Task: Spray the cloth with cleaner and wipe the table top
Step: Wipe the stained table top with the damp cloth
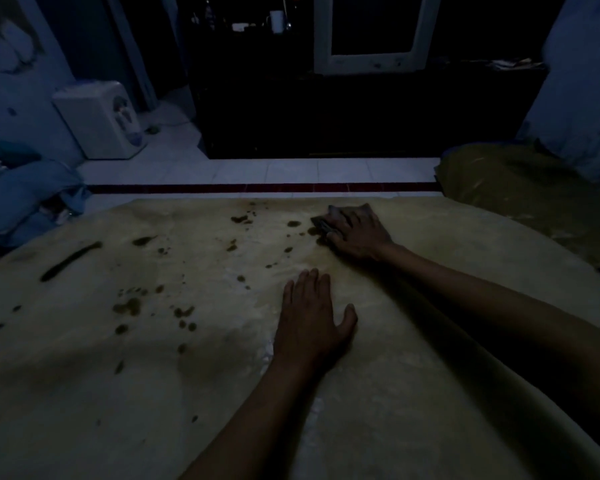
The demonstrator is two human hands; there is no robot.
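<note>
Most of the view is taken up by the counter, a pale yellowish top seen in dim light and dotted with dark stains across its left and middle parts, plus one long dark streak near the left edge. Beyond it lie a tiled floor, a white water dispenser at the far left, and a dark cabinet against the wall. Next in size are the two bare forearms reaching in from the lower right. The left hand lies flat and spread on the counter, its grip holding nothing and seemingly bracing the body. The right hand is stretched to the far edge, pressing down on the cloth, a small dark wad mostly hidden under the fingers, just beside a cluster of spots. No cleaner bottle shows anywhere. Judging from this, the wiping has barely covered the surface. Risks: the long reach could let the cloth slip off the far edge, and a saturated wad may smear stains rather than lift them; poor light could leave spots missed.
</note>
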